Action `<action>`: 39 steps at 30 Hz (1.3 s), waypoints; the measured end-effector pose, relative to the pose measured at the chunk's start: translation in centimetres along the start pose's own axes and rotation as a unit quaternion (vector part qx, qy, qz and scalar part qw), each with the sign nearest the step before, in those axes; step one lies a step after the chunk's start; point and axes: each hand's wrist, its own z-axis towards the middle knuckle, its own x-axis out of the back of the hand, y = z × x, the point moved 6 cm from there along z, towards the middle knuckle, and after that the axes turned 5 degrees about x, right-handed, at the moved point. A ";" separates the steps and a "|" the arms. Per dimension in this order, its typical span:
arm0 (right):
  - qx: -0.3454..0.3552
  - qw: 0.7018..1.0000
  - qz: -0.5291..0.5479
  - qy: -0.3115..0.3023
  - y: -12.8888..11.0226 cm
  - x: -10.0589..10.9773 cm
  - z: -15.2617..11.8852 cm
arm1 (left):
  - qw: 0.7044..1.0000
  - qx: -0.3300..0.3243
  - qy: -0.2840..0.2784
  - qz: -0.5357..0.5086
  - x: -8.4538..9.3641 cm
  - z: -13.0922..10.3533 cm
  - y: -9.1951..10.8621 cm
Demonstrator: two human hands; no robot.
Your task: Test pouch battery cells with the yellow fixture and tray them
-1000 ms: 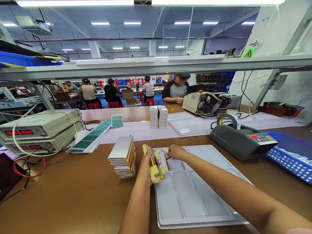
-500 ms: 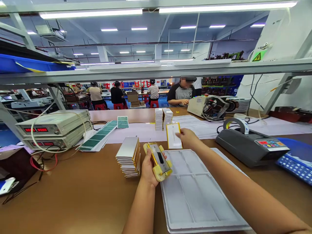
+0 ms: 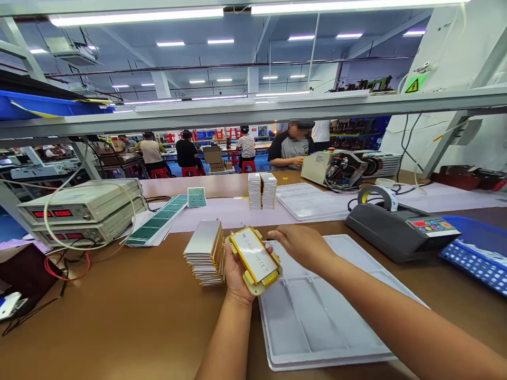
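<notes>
My left hand [image 3: 236, 274] is wrapped around a pale yellow fixture [image 3: 253, 286], held tilted above the table. On the fixture lies a flat battery cell [image 3: 254, 253] with a white printed face and yellow taped edges. My right hand [image 3: 303, 247] is just right of the cell's upper end, its fingers pinched together; a small dark bit shows at the fingertips, too small to name. Left of my left hand stands a stack of silver battery cells [image 3: 204, 248]. Below my right arm lies a white plastic tray [image 3: 317, 322] with shallow compartments.
Two meters [image 3: 79, 203] with cables sit at left, near green sheets [image 3: 158, 221]. More stacked cells [image 3: 262, 191] stand farther back. A tape dispenser [image 3: 402, 232] and blue basket [image 3: 475, 264] are at right. Across the bench, a person [image 3: 291, 150] sits by a machine [image 3: 336, 171].
The white-faced cell has gone from my right hand onto the fixture in my left, over the silver face with a black strip. My right hand has let go of it and lowered slightly.
</notes>
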 end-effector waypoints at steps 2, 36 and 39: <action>-0.033 0.999 -0.024 -0.004 2.7 -0.2 -0.7 | 1.000 0.000 -0.001 -0.005 0.1 0.0 0.1; -0.025 0.971 0.202 -0.127 15.1 -8.9 -3.4 | 0.378 0.042 0.412 0.828 -10.3 -0.2 15.6; -0.023 0.971 0.200 -0.129 15.1 -8.8 -3.4 | 0.288 0.071 0.409 0.863 -8.9 0.4 16.5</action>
